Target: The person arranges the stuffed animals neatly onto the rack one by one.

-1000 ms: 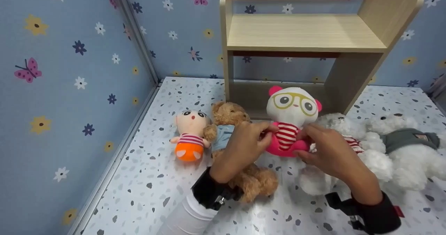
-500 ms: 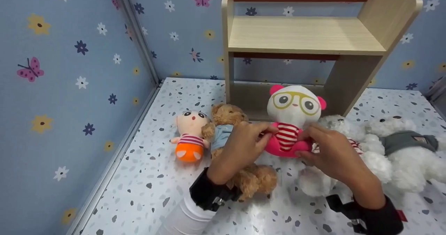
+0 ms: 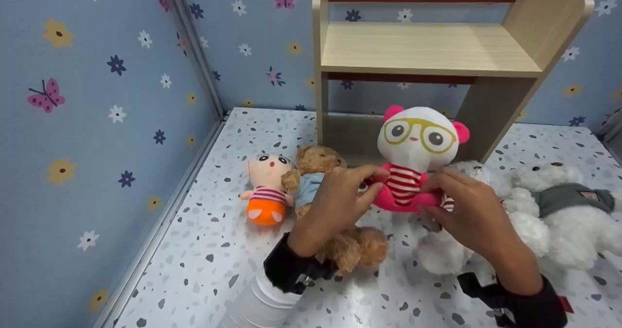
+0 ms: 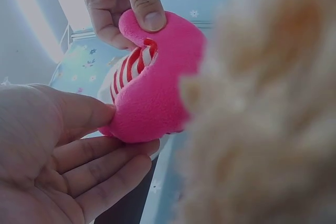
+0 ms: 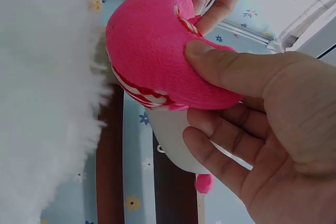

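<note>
A panda plush (image 3: pixel 403 184) with yellow glasses, pink ears and a red-striped front is held upright in front of the shelf's lower opening. My left hand (image 3: pixel 337 206) pinches its pink side at the left, thumb and fingertips on the fabric. On the other side my right hand (image 3: pixel 474 211) pinches the pink leg. In the left wrist view the pink bottom (image 4: pixel 163 82) shows between both hands; the left hand's (image 4: pixel 79 150) lower fingers lie fairly straight beneath it. The right wrist view has the right hand's (image 5: pixel 262 114) thumb pressed on the pink plush (image 5: pixel 152 45).
A wooden shelf (image 3: pixel 432 48) stands at the back. Left on the speckled table (image 3: pixel 194 269) lie a doll in orange shorts (image 3: pixel 266 204) and a brown bear (image 3: pixel 316 160), partly behind my left arm. White plush bears (image 3: pixel 573 221) lie at the right, one partly behind my right hand.
Both hands have raised the panda plush slightly and moved it a little to the right, with its head now higher before the shelf. The other plush toys stay where they were.
</note>
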Tool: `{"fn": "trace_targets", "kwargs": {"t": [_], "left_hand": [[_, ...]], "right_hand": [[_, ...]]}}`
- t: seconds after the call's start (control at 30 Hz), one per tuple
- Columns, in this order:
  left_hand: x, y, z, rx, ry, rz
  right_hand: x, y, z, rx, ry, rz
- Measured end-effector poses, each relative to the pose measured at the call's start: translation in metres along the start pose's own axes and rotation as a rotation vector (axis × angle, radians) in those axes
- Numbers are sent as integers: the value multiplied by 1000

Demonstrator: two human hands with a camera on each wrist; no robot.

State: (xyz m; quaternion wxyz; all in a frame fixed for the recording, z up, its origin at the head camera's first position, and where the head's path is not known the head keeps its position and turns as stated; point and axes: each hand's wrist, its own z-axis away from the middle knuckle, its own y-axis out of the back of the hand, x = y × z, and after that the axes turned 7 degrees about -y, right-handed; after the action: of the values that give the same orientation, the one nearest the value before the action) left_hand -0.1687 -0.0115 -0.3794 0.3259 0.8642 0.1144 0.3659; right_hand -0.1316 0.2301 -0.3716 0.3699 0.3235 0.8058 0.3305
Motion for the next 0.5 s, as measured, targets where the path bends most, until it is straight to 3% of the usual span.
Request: {"fn": "trace_targets", "kwargs": {"t": [0.5], "left_hand": [[-1,2,1,-1,-9,36]], "right_hand": [[-4,2,1,69,-11,4]]}}
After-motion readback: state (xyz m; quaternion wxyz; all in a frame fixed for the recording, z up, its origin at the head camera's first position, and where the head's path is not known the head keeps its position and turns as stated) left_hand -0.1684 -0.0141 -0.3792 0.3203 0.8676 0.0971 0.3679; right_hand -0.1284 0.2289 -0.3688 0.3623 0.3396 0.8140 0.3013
